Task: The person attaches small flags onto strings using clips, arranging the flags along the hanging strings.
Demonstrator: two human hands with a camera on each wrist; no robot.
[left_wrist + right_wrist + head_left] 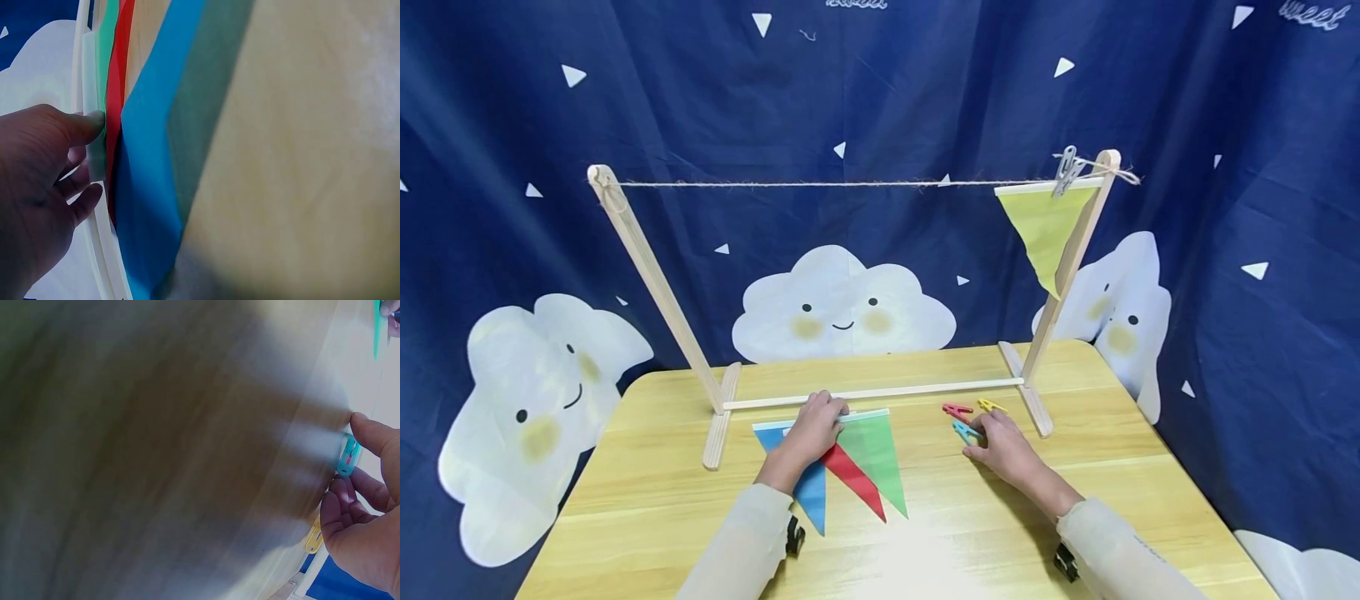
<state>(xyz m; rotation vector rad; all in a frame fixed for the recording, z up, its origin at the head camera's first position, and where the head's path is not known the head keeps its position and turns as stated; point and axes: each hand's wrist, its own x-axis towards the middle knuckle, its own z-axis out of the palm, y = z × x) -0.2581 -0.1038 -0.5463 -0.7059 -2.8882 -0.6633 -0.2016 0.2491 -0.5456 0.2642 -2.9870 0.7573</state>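
Note:
My left hand (811,429) pinches the white top edge of the green pennant (880,458), thumb in front in the left wrist view. A red pennant (856,483) and a blue pennant (811,496) overlap beside it, partly hidden under the hand. My right hand (1006,450) is at a light blue clothespin (966,432) on the table. Its thumb and forefinger lie either side of the clothespin, with a small gap at the thumb in the right wrist view. A red clothespin (957,412) and a yellow clothespin (992,406) lie just behind.
A wooden stand with left post (655,283) and right post (1078,258) carries a string (820,184). On its right end hangs a yellow pennant (1045,221) under a grey clothespin (1066,172). A low crossbar (917,392) spans the wooden table (955,533) behind the hands.

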